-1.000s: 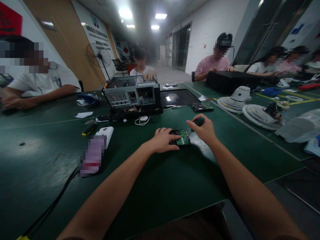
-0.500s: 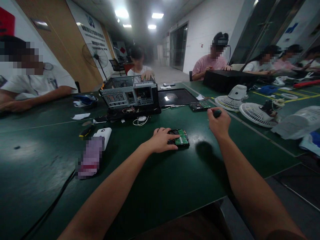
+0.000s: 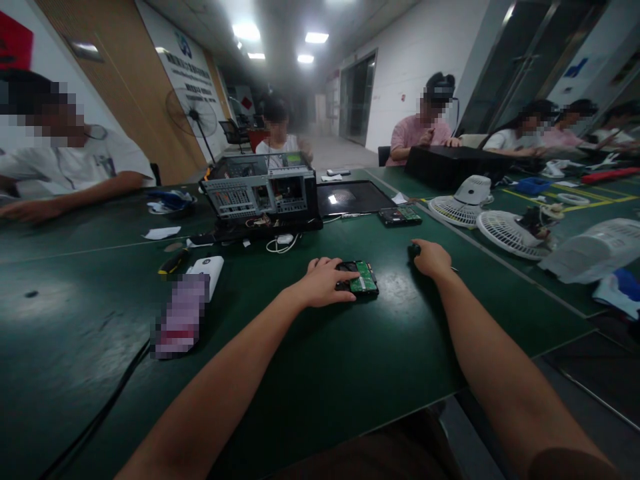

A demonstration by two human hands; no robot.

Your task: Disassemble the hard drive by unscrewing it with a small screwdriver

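A hard drive (image 3: 367, 283) lies on the green table with its green circuit board facing up. My left hand (image 3: 327, 281) holds it down from the left, index finger across the board and thumb along the near edge. To the right, my right hand (image 3: 433, 259) is closed around a screwdriver (image 3: 415, 251). Its dark handle shows at the left of the fist and a bit of thin shaft at the right; the rest is hidden in the palm. The screwdriver is apart from the drive.
Farther back lies a second hard drive (image 3: 400, 215), near an open computer case (image 3: 260, 190) and a black panel (image 3: 373, 193). White fan parts (image 3: 517, 232) occupy the right. At left are a yellow-black screwdriver (image 3: 173, 262) and a white power bank-like object (image 3: 214, 272). Several people sit around the table.
My right hand has come down and slightly nearer, turning so the screwdriver handle now points left. My left hand and the hard drive stay put. The person behind the case has moved a hand.
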